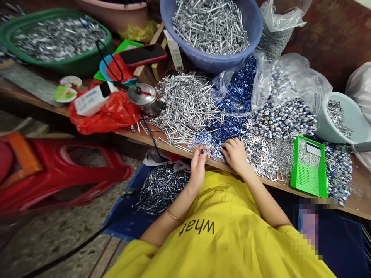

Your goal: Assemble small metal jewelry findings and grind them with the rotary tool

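Note:
My left hand [197,168] is at the front edge of the bench, thumb and fingers pinched together; whatever sits between the fingertips is too small to make out. Close to its right, my right hand [236,155] reaches into the loose small blue star-shaped pieces [216,141], fingers bent and slightly apart, tips touching them. Behind my left hand spreads a heap of silver metal pins with looped ends [185,108]. Silver crescent-shaped pieces [259,154] lie right of my right hand, with blue-and-silver cylindrical parts [285,117] piled behind them.
A blue basin [255,42] of metal pins stands at the back. At the right are a green tray [295,173] and a pale bowl [359,119]. A lidded metal pot [142,94] and red bag [110,119] sit left. Below, a blue container [118,220] holds finished-looking metal parts; a red stool [95,170] stands beside.

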`<state>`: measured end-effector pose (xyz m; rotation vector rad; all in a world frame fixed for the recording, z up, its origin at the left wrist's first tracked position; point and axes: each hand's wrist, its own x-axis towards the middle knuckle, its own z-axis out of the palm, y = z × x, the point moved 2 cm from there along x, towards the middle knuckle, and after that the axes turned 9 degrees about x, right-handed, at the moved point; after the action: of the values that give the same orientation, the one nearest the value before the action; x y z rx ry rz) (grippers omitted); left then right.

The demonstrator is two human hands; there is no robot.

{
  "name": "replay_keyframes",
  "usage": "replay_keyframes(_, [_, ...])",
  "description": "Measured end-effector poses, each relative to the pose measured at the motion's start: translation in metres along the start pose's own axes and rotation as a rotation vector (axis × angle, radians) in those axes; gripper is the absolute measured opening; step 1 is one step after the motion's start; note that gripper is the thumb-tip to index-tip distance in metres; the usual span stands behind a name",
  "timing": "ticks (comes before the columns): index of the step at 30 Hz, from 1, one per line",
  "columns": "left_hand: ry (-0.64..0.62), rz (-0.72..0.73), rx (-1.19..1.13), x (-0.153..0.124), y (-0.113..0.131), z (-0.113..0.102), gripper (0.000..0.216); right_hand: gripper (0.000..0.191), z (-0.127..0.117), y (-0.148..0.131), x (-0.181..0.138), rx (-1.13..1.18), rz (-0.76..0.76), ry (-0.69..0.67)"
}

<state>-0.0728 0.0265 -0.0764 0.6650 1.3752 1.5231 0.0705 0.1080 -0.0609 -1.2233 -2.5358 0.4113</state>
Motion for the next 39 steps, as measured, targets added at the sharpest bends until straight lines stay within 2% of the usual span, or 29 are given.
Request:
replay_keyframes(8, [-0.038,-0.049,-0.028,0.002,0.002,0.006,0.027,0.025,-0.002,0.012,-0.002,0.063,-0.025,-0.015])
replay_keyframes(13, [-0.069,-0.043,0.006,-0.001,0.006,0.008,0.027,0.018,-0.006,0.012,0.002,0.084,-0.044,0.004])
replay_keyframes(15, [-0.101,-0.009,0.071,-0.004,0.011,0.008,0.028,0.016,-0.023,0.006,-0.002,0.248,-0.028,0.104])
replay_keyframes(17, [-0.16,0.045,0.149,-0.01,0.019,0.009,0.029,0.014,-0.05,-0.005,-0.013,0.456,-0.002,0.253])
replay_keyframes(19, [-0.23,0.09,0.212,-0.016,0.028,0.012,0.03,0.013,-0.08,-0.02,-0.026,0.556,-0.023,0.345])
replay_keyframes(21, [-0.291,0.125,0.267,-0.023,0.037,0.018,0.031,0.014,-0.104,-0.035,-0.039,0.499,-0.088,0.346])
replay_keyframes(23, [-0.341,0.171,0.314,-0.029,0.045,0.027,0.031,0.015,-0.118,-0.045,-0.049,0.39,-0.133,0.333])
replay_keyframes(27, [-0.436,0.256,0.352,-0.036,0.055,0.047,0.029,0.016,-0.121,-0.044,-0.059,0.254,-0.121,0.334])
replay_keyframes(31, [-0.49,0.362,0.448,-0.038,0.06,0.06,0.029,0.013,-0.125,-0.033,-0.068,0.239,-0.128,0.364])
replay_keyframes(35, [-0.651,0.525,0.586,-0.038,0.065,0.069,0.031,0.005,-0.133,-0.03,-0.082,0.253,-0.144,0.386])
replay_keyframes(37, [-0.726,0.523,0.603,-0.038,0.065,0.074,0.03,0.01,-0.136,-0.027,-0.091,0.237,-0.121,0.348])
replay_keyframes(39, [-0.753,0.469,0.595,-0.037,0.064,0.081,0.028,0.015,-0.142,-0.017,-0.099,0.244,-0.131,0.249])
